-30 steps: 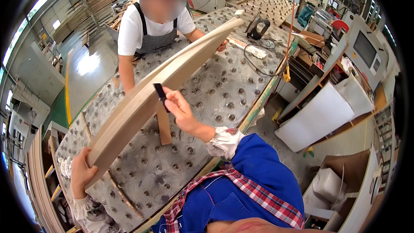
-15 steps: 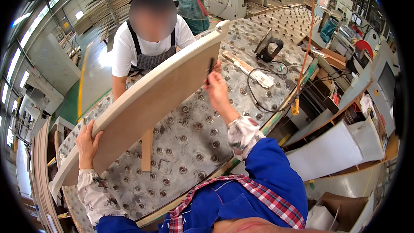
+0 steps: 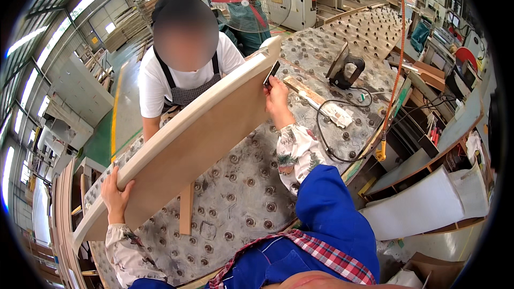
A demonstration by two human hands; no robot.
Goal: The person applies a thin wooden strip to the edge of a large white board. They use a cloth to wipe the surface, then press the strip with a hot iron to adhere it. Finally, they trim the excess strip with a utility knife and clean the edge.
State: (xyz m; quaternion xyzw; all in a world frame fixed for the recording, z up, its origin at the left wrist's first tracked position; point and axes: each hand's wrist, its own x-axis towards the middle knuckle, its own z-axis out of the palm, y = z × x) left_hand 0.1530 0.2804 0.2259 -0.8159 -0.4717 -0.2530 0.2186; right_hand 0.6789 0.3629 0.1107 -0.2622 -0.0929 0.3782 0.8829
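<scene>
A long wooden panel (image 3: 198,144) with a pale, slightly curved edge strip stands tilted on the table, its brown face toward me. My left hand (image 3: 116,195) is closed on the strip near the panel's left end, fingers over the top and thumb on the face. At the other end, my right hand (image 3: 277,99) pinches a small, flat, dark tool (image 3: 271,73). That tool lies close to the panel's face, just under the strip; its exact kind does not show. A narrow wooden strip (image 3: 186,208) sticks out from beneath the panel.
Across the table (image 3: 235,219), studded with round rollers, a person (image 3: 184,69) stands behind the panel. An iron-like tool (image 3: 345,69) with a black cable rests at the right, beside a wood piece (image 3: 316,99). An orange coiled hose (image 3: 399,48) hangs down near the table's right edge.
My right hand has brought the dark tool up to the panel's right end, under the edge strip. The left hand keeps its hold, and the whole view has shifted slightly.
</scene>
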